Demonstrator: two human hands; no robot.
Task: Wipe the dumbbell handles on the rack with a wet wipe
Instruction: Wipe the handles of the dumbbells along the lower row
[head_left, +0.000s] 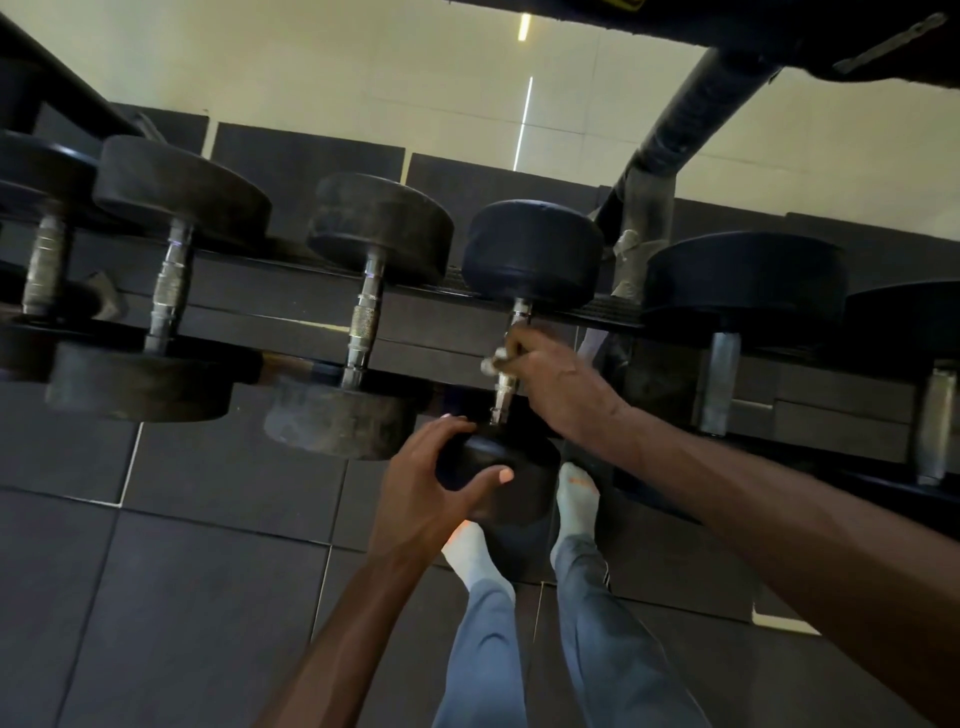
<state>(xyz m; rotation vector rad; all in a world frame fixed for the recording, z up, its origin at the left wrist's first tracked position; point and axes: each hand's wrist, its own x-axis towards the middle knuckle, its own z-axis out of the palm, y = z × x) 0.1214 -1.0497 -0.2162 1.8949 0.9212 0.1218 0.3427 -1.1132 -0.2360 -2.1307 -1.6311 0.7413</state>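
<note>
Head view, frame centre: my right hand (550, 376) gripped a crumpled white wet wipe (493, 361) round the knurled steel dumbbell handle (503, 392); my left hand (431, 483) cupped its black round near end (511, 467).

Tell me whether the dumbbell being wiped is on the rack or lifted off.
On the rack. The dumbbell lies in line with its neighbours; the left hand grips its near head, and the right hand holds the wet wipe round the handle.

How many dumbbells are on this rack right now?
6 in view: far-left dumbbell, second, third, the wiped dumbbell, fifth, and sixth, cut off. More may lie beyond frame.
</note>
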